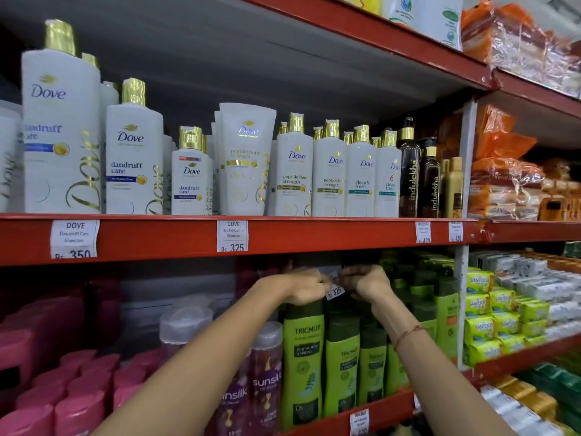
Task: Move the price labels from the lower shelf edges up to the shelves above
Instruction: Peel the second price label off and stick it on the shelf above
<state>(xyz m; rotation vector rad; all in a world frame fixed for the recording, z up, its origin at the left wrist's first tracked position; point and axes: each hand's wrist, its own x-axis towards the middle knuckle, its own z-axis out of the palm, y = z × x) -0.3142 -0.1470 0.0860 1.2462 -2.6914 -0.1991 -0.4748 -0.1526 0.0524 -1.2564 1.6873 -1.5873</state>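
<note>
A small white price label [335, 290] reading 325 is pinched between my left hand [301, 286] and my right hand [364, 283]. Both hands are raised just under the red upper shelf edge [314, 234], in front of the green Trichup bottles [303, 363]. Part of the label is hidden by my fingers. White labels stick on that upper edge: a Dove 350 label [74, 239], a Dove 325 label [232, 236] and two small ones [423, 232] at the right. The red lower shelf edge [386, 409] carries a Trichup label [359, 421].
White Dove bottles [135, 158] and dark Indulekha bottles [410, 177] fill the upper shelf. Pink bottles [78, 391] and purple Sunsilk bottles [265, 379] stand lower left. Green soap packs [493, 316] and orange packets [503, 171] fill the bay to the right.
</note>
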